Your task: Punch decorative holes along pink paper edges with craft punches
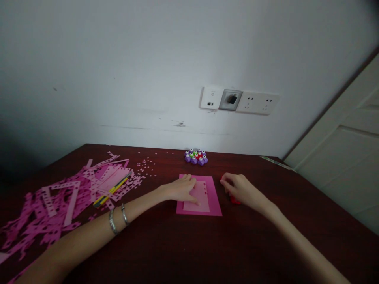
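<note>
My left hand point(182, 190) lies flat with its fingers spread, pressing on a light pink card point(197, 203). Under that card is a larger, darker pink sheet point(214, 197), and small heart shapes run down the card's right side. To the right of the sheet, my right hand point(238, 187) is closed, fingers curled together low over the table. Some red shows at its fingertips, and a small red object point(235, 200) lies just below the hand, partly covered by it. What the fingers pinch is mostly hidden.
Punched pink paper strips point(71, 197) are heaped at the left. On them rests a yellow utility knife point(112, 190), with tiny paper cut-outs point(145, 165) scattered beyond. Several purple, green and red craft punches point(196, 157) stand near the wall. A flat strip point(278, 163) lies at the back right.
</note>
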`<state>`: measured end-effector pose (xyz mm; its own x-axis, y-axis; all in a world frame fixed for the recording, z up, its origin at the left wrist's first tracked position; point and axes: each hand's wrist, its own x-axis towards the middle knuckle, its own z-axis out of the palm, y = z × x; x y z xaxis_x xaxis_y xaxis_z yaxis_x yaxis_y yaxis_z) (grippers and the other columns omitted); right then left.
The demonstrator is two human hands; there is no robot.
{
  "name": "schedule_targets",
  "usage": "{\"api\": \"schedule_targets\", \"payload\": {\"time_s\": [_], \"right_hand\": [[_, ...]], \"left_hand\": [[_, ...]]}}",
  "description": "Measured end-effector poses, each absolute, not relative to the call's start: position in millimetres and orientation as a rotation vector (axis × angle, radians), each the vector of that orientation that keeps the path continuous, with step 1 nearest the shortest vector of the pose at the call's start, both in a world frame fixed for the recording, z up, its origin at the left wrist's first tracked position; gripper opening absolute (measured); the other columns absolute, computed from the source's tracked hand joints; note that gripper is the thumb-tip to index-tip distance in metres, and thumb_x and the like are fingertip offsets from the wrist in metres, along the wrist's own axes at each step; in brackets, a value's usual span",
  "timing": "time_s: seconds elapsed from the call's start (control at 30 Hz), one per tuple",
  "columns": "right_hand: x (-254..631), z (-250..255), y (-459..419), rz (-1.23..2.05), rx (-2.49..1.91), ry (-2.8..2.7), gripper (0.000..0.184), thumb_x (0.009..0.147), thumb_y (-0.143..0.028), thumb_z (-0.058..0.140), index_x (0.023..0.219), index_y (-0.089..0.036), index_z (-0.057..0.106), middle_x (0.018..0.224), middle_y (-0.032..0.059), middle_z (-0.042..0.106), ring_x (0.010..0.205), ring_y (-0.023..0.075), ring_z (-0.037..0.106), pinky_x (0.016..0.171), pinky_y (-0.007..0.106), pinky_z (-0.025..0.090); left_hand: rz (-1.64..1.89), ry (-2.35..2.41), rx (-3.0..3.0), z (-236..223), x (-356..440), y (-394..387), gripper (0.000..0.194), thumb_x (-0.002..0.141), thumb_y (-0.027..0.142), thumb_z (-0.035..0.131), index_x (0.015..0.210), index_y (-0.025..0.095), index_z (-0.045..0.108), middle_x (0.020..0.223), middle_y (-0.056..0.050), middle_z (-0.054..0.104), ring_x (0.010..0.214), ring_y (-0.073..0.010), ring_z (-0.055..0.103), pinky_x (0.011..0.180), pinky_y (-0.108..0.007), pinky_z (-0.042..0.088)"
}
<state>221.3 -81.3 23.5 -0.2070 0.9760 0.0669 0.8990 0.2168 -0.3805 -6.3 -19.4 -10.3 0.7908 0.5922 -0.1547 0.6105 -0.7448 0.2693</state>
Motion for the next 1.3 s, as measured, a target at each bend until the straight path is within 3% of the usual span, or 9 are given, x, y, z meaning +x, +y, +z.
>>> {"api": "schedule_targets", "payload": {"time_s": [0.1, 0.27, 0.63, 0.77, 0.87, 0.97, 1.17, 1.3], "right_hand": [[198, -6, -76, 0.185, -1.892, -2.184, 0.019, 0.09, -0.02, 0.037, 0.081, -0.016, 0.053, 0.076, 0.0076, 0.065, 0.068, 0.0166, 0.063, 0.054, 0.022, 0.036], [185, -42, -72, -0.028, -1.993, -2.254, 0.018, 0.091, -0.014, 0.033, 0.089, -0.013, 0.051, 0.079, 0.0092, 0.065, 0.071, 0.0186, 0.064, 0.055, 0.024, 0.034], [187, -51, -74, -0.234, -1.942, -2.198, 0.016, 0.091, -0.016, 0.036, 0.082, -0.016, 0.05, 0.077, 0.0058, 0.065, 0.067, 0.0163, 0.064, 0.05, 0.022, 0.033], [189, -55, -74, -0.232, -1.911, -2.175, 0.016, 0.09, -0.016, 0.037, 0.081, -0.016, 0.05, 0.076, 0.0051, 0.066, 0.065, 0.0155, 0.064, 0.048, 0.022, 0.031], [190, -56, -74, -0.246, -1.899, -2.161, 0.015, 0.09, -0.017, 0.037, 0.081, -0.016, 0.05, 0.076, 0.0047, 0.066, 0.064, 0.0158, 0.064, 0.047, 0.023, 0.029], [190, -56, -74, -0.259, -1.886, -2.162, 0.015, 0.09, -0.017, 0.037, 0.082, -0.016, 0.05, 0.076, 0.005, 0.066, 0.064, 0.0163, 0.064, 0.047, 0.023, 0.029], [191, -58, -73, -0.264, -1.88, -2.157, 0.015, 0.09, -0.017, 0.037, 0.081, -0.016, 0.05, 0.075, 0.0047, 0.066, 0.063, 0.0159, 0.063, 0.048, 0.023, 0.028], [191, -57, -73, -0.259, -1.865, -2.147, 0.016, 0.09, -0.018, 0.038, 0.08, -0.016, 0.05, 0.076, 0.0045, 0.066, 0.063, 0.0152, 0.063, 0.048, 0.023, 0.028]], "left_hand": [[-0.062, 0.941, 2.701, -9, -5, -22, 0.064, 0.07, 0.064, 0.048, 0.107, 0.011, 0.049, 0.114, -0.017, 0.048, 0.108, -0.0313, 0.043, 0.081, -0.034, 0.038], [-0.024, 0.942, 2.719, -10, -5, -24, 0.06, 0.071, 0.063, 0.049, 0.101, 0.011, 0.051, 0.11, -0.016, 0.05, 0.103, -0.0294, 0.047, 0.077, -0.032, 0.039], [0.093, 0.901, 2.639, -16, -6, -21, 0.054, 0.069, 0.061, 0.055, 0.093, 0.014, 0.053, 0.098, -0.011, 0.052, 0.089, -0.0244, 0.051, 0.07, -0.031, 0.041], [0.361, 0.931, 2.534, -17, -11, -1, 0.044, 0.072, 0.057, 0.054, 0.088, 0.016, 0.054, 0.09, -0.007, 0.053, 0.085, -0.0201, 0.051, 0.071, -0.03, 0.042], [0.724, 1.114, 2.454, -17, -19, 33, 0.03, 0.074, 0.043, 0.058, 0.087, 0.016, 0.054, 0.085, -0.005, 0.055, 0.078, -0.0163, 0.051, 0.068, -0.027, 0.041], [0.836, 1.379, 2.408, -19, -24, 68, 0.027, 0.072, 0.039, 0.06, 0.085, 0.015, 0.058, 0.082, -0.005, 0.058, 0.077, -0.0171, 0.054, 0.068, -0.027, 0.041], [0.628, 1.579, 2.434, -32, -12, 97, 0.039, 0.068, 0.049, 0.062, 0.09, 0.016, 0.064, 0.089, -0.007, 0.064, 0.087, -0.0218, 0.057, 0.07, -0.026, 0.042], [0.614, 1.644, 2.403, -40, -4, 100, 0.037, 0.068, 0.048, 0.063, 0.086, 0.017, 0.065, 0.092, -0.009, 0.064, 0.089, -0.0231, 0.058, 0.07, -0.026, 0.042]]}}
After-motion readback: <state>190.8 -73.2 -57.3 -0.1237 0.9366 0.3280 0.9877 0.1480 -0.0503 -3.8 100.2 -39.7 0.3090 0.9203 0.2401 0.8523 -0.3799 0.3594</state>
